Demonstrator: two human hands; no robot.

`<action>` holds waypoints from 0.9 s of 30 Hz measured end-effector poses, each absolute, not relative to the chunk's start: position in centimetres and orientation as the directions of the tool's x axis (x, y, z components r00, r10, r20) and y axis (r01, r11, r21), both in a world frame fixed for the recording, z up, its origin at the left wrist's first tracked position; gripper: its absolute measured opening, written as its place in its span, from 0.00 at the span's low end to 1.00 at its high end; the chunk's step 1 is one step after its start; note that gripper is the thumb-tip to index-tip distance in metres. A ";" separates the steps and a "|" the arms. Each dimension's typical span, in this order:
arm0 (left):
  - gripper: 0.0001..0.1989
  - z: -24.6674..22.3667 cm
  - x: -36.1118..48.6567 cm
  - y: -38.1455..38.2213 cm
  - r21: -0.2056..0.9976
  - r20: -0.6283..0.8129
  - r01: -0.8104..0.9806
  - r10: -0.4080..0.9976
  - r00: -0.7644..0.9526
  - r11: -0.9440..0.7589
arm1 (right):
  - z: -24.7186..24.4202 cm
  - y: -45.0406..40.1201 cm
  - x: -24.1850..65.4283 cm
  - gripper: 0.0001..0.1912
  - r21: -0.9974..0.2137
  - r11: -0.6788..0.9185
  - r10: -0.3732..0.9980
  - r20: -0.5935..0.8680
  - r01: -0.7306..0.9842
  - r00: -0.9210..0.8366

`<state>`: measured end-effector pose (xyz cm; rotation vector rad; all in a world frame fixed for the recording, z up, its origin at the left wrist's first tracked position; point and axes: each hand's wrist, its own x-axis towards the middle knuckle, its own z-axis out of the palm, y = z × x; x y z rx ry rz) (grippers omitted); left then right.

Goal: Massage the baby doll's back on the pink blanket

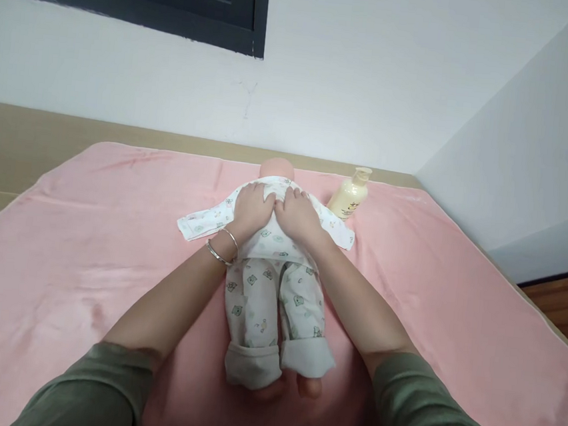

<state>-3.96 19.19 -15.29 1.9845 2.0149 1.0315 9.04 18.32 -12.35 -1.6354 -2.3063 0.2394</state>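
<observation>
Doll point(271, 245), one: lying lengthwise on a pink blanket point(433, 274), apparently face down, head at the far end. Left hand point(254, 207) and right hand point(300, 216): I am seeing both resting flat on the back of its patterned top point(276, 238), thumbs nearly meeting, neither gripping anything. Progress: top and trousers point(259, 301) already on, cuffs point(253, 365) turned up; contact with the back I am judging to be mid-course, the remainder not showing. Bottle point(350, 196), one: standing near a sleeve point(338, 230), apart from both hands.
</observation>
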 end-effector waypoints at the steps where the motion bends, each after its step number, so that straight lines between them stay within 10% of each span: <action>1: 0.19 -15.1 -4.2 19.3 0.552 0.334 0.828 0.935 -0.115 -0.095 | -12.1 17.6 8.7 0.31 -0.292 0.347 0.937 0.150 0.891 -0.315; 12: 0.15 -14.8 -1.4 17.1 0.409 0.396 0.868 0.912 0.110 -0.283 | -13.0 22.2 11.0 0.21 -0.412 0.407 0.913 0.192 0.815 -0.359; 20: 0.19 -13.0 -4.0 18.9 0.441 0.224 0.887 0.974 0.038 -0.136 | -11.0 17.8 9.5 0.21 -0.249 0.379 0.925 0.121 0.891 -0.360; 27: 0.24 -13.4 -2.5 17.6 0.197 0.275 0.965 0.955 0.114 -0.172 | -11.3 20.2 11.0 0.21 -0.389 0.356 0.933 0.102 0.850 -0.345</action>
